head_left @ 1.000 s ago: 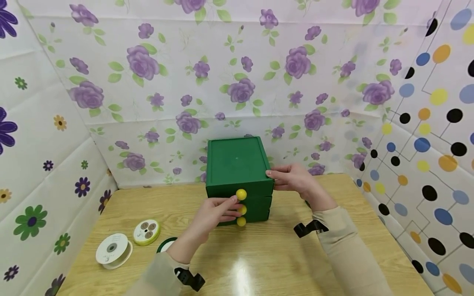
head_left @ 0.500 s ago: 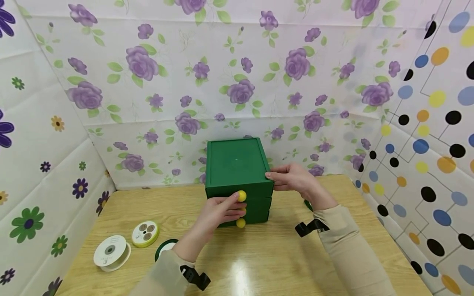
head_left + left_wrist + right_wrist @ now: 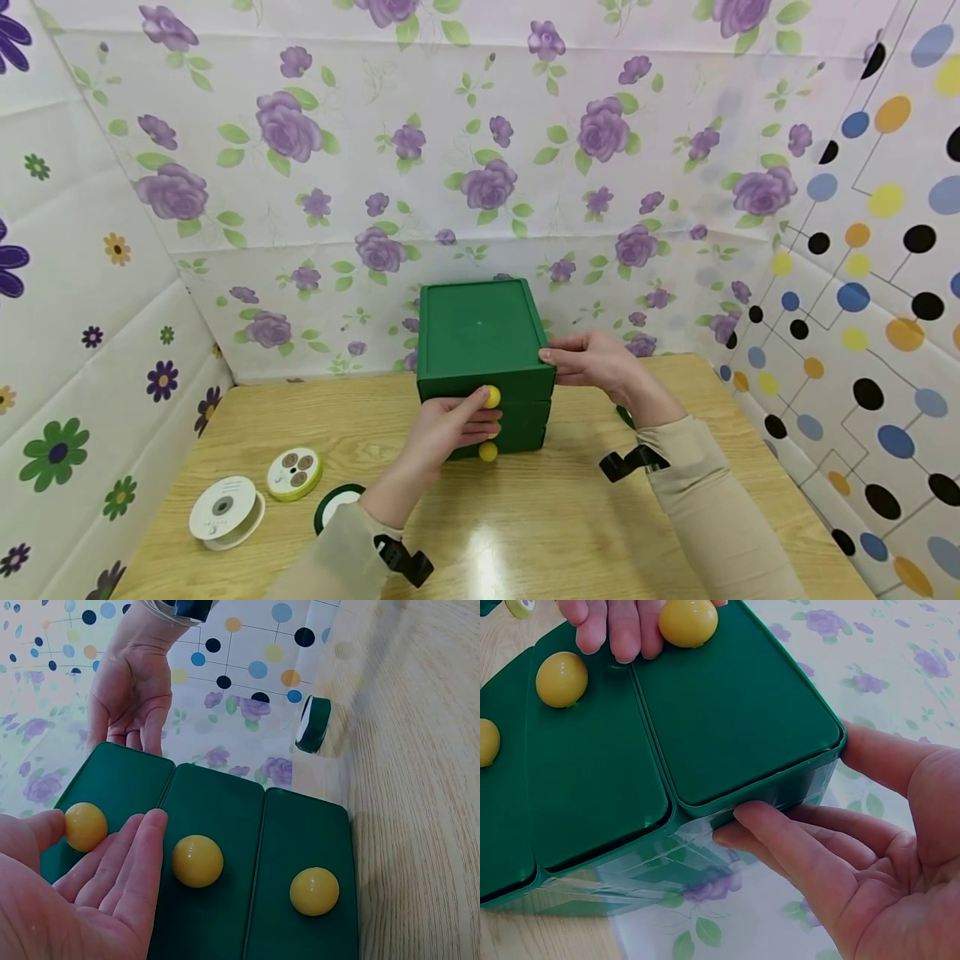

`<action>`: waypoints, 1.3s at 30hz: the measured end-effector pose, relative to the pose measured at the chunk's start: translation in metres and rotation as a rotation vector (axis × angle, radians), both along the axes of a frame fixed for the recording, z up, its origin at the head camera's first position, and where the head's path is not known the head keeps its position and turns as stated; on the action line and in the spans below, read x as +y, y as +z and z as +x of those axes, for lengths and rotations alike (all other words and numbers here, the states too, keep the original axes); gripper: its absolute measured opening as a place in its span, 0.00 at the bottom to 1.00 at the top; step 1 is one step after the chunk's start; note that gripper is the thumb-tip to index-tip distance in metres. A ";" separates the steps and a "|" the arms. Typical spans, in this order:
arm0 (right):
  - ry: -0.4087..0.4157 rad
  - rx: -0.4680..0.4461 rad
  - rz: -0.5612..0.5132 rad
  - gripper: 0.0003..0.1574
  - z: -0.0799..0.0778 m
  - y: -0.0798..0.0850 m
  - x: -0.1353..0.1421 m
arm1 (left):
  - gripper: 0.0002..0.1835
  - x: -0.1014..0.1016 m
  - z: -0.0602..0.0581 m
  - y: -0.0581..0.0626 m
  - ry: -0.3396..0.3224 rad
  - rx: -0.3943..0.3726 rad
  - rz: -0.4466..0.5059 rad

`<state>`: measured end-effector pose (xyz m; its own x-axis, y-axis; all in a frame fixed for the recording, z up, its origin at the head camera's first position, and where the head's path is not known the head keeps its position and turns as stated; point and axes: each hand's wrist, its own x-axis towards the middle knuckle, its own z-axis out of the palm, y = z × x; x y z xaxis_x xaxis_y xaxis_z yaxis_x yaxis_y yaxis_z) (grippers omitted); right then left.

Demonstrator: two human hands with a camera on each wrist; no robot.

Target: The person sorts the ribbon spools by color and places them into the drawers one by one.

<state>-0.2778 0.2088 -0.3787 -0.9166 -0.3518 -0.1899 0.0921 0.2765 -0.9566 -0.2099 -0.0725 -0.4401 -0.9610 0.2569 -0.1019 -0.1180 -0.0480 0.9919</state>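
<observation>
A green three-drawer cabinet (image 3: 480, 329) stands on the table against the back sheet, its drawer fronts facing me. Each front carries a round yellow knob. My left hand (image 3: 442, 429) pinches the top knob (image 3: 85, 826) between thumb and fingers, the other fingers stretched in front of the middle knob (image 3: 198, 861). Below it, the bottom knob (image 3: 314, 891) is untouched. At the upper right front corner, my right hand (image 3: 600, 365) holds the cabinet, thumb on the top edge and fingers against the clear side wall (image 3: 652, 870). All three drawers look pushed in.
On the left of the wooden table (image 3: 540, 533) lie a white spool (image 3: 225, 510), a yellow-rimmed spool (image 3: 292, 473) and a dark green spool (image 3: 330, 504), partly behind my left forearm. Another green spool (image 3: 315, 724) sits right of the cabinet. Patterned sheets wall three sides.
My left hand has shifted slightly right, its thumb further onto the top knob and its fingers covering more of the middle knob. My right hand and the cabinet look the same.
</observation>
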 end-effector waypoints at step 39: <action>-0.011 0.008 0.037 0.44 0.001 -0.004 0.000 | 0.27 -0.006 0.040 0.007 -0.077 0.170 -0.243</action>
